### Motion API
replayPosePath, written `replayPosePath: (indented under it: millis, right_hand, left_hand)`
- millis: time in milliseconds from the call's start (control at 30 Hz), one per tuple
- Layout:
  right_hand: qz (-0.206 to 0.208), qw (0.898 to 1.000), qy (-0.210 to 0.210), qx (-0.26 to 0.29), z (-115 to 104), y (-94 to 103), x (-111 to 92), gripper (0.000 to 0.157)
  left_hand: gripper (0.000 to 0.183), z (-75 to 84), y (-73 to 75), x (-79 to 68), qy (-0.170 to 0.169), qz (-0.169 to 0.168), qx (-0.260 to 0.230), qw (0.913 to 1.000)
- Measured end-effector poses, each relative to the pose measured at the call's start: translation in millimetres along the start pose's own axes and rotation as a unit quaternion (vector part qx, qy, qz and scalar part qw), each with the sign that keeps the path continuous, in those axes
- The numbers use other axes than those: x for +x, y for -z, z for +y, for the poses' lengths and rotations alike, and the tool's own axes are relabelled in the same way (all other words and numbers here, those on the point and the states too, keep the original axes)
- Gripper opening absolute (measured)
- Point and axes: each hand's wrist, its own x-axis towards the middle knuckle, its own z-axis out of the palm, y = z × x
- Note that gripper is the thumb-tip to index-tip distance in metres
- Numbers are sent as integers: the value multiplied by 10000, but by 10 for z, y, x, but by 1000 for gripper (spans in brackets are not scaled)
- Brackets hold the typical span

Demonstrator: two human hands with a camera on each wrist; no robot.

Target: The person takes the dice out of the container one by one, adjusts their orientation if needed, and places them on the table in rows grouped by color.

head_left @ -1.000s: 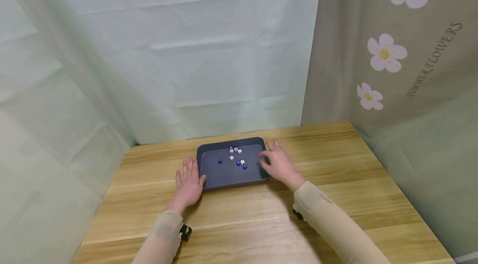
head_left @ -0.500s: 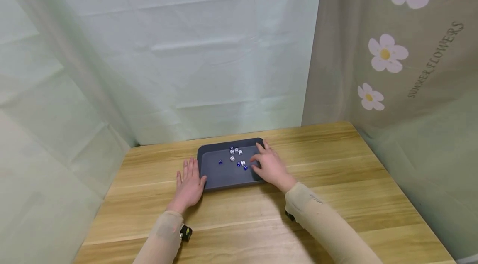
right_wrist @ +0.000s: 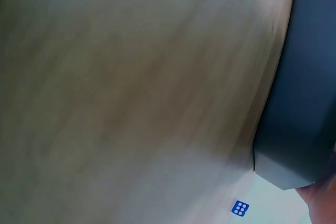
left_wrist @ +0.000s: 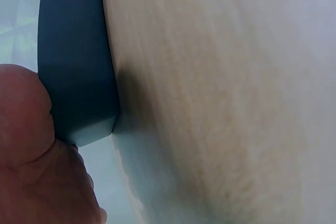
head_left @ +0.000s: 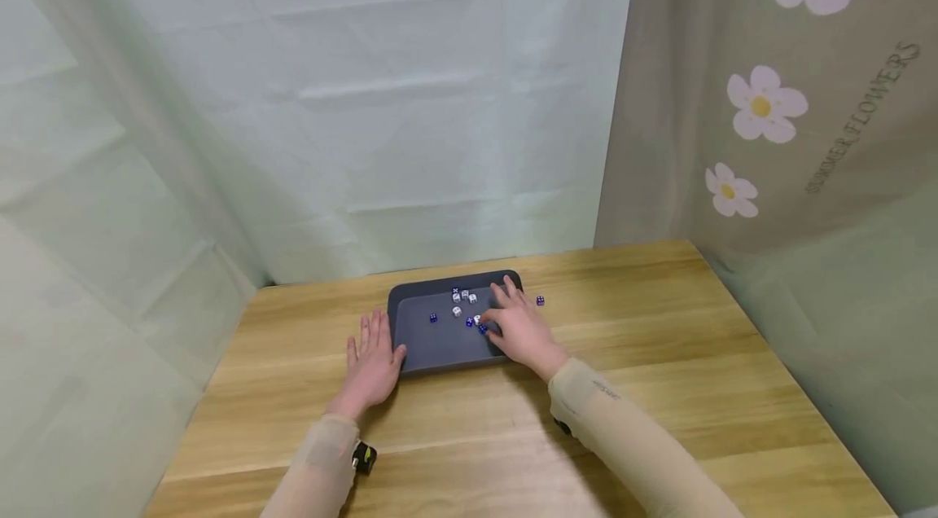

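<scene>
A dark grey tray (head_left: 432, 347) lies on the table with several white and blue dice in it. My left hand (head_left: 372, 367) rests along the tray's left side, fingers extended and thumb at the rim. In the left wrist view, part of this hand (left_wrist: 26, 129) is against the tray wall (left_wrist: 79, 61). My right hand (head_left: 523, 331) reaches over the right rim, thumb and index finger spread beside a blue die (head_left: 483, 329) and a white die (head_left: 477, 320). Another blue die (head_left: 433, 318) lies alone toward the left. Farther back is a cluster with a white die (head_left: 465, 295).
One blue die (head_left: 540, 300) sits on the wooden table (head_left: 659, 322) to the right of the tray; the right wrist view shows this blue die (right_wrist: 240, 208) too. Pale cloth (head_left: 410, 94) hangs behind the table, and a flowered curtain (head_left: 828, 274) hangs at the right.
My right hand has moved left, from the tray's right rim in over the dice. A blue die on the table right of the tray has come into sight. The left hand stays put.
</scene>
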Motion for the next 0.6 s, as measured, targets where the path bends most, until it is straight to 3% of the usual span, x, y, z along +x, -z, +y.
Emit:
replayPosePath:
  millis: [267,600]
  right_hand:
    - [-83,9999,19,-132,-3,-4,16,24]
    - [-125,9998,-129,-4,2,-30,13,20]
  left_hand:
    - [76,-70,-60,46,-30,32,-4,10000]
    - [75,46,30,4,170,-111,135,9997]
